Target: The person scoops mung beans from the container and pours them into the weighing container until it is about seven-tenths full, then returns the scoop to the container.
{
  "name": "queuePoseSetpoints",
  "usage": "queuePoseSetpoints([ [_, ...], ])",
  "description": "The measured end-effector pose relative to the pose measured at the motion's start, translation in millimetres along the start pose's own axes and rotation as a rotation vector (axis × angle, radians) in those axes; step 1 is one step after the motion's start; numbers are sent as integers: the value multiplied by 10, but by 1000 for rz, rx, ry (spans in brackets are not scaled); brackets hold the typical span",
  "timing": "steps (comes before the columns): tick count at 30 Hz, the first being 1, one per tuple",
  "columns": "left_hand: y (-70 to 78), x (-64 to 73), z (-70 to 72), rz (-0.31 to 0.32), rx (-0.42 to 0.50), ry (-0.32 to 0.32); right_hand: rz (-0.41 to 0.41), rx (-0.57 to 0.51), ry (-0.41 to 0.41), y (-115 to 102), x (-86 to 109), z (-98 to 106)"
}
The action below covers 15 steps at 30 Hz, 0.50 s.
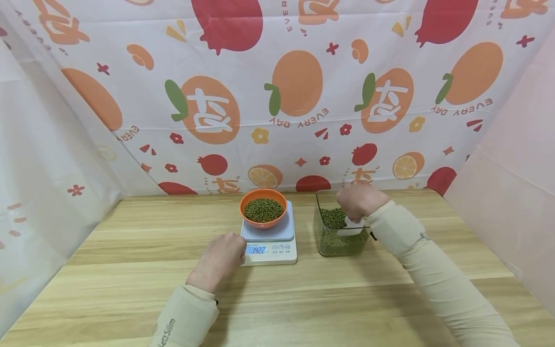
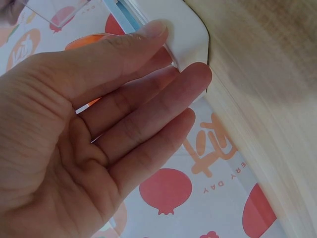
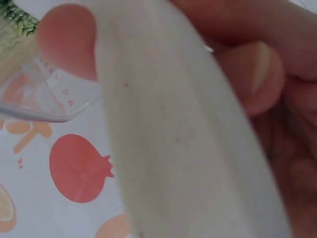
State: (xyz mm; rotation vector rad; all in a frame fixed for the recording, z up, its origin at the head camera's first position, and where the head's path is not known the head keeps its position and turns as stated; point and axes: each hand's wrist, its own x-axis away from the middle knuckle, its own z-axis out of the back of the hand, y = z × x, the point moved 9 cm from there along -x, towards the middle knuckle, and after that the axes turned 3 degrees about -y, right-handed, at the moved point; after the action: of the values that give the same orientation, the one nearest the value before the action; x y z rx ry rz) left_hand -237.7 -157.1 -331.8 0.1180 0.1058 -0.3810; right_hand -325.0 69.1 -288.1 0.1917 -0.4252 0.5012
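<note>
Head view: I see beans [image 1: 263, 210] in a bowl [image 1: 262, 225], on the scale [image 1: 270, 234].
Left hand [image 1: 220, 258]: grip apart, at scale.
Right hand [image 1: 362, 200]: grip clamped on scoop [image 3: 168, 124], at box [image 1: 340, 246].

Reads as a curtained tabletop booth with kitchen-type gear; can't tell if set up in a home or a studio. Backed at far side by creased fruit-print sheeting [image 1: 299, 149], lettered EVERY DAY. Flanked left and right by pale side sheets [image 1: 511, 207]. Furnished with a wood-grain table [image 1: 125, 274]. Equipped kitchen-style: digital scale [image 1: 269, 259], orange bowl [image 1: 263, 225] of green beans [image 1: 263, 210], clear container [image 1: 342, 248] holding more.
</note>
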Motion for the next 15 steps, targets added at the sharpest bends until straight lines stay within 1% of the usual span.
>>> queuePoseSetpoints([
  [5, 15, 0, 5, 0, 8, 0, 14, -9, -5, -3, -40, -54],
  [8, 10, 2, 9, -2, 10, 3, 33, 3, 13, -21, -57, -70],
  [15, -6, -5, 0, 0, 7, -3, 86, -18, 64, -55, -76, -107],
])
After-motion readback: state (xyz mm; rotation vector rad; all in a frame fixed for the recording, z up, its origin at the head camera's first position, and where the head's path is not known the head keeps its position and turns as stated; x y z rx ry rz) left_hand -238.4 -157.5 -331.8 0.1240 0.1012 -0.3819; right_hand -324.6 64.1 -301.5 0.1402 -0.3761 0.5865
